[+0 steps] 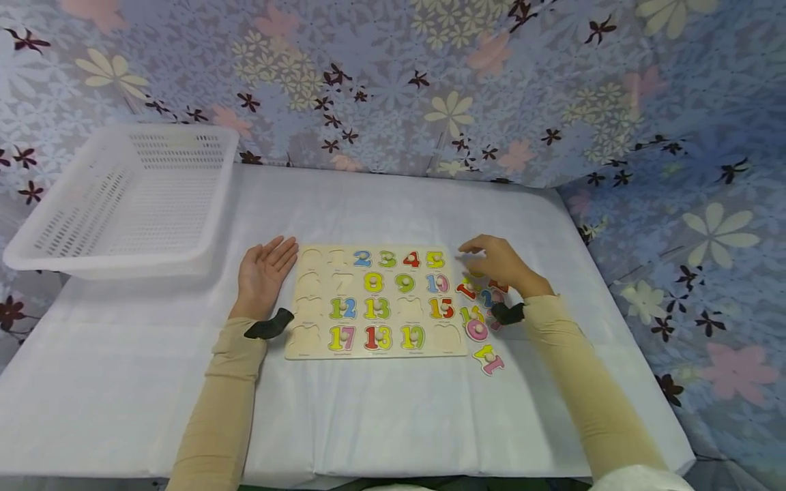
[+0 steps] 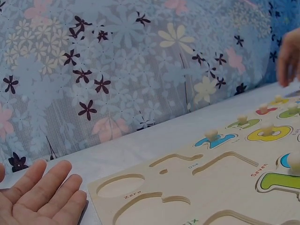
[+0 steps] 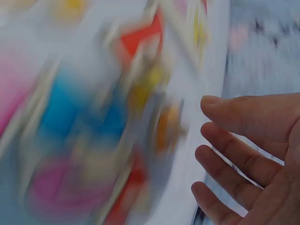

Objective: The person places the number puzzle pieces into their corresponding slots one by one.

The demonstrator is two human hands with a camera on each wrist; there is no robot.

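Note:
A wooden number puzzle board lies on the white-covered table, with several knobbed number pieces seated and other recesses showing bare wood. My left hand rests palm up beside the board's left edge, fingers straight and holding nothing. Near the zero recess, its fingers show in the left wrist view. Off the board's right edge, my right hand hovers over a loose pile of number pieces. Its fingers are spread and relaxed in the right wrist view, with nothing between them; the pieces there are blurred.
A white plastic basket stands at the table's back left. Floral cloth hangs behind the table and along its right side. A yellow and pink piece lies at the near end of the pile.

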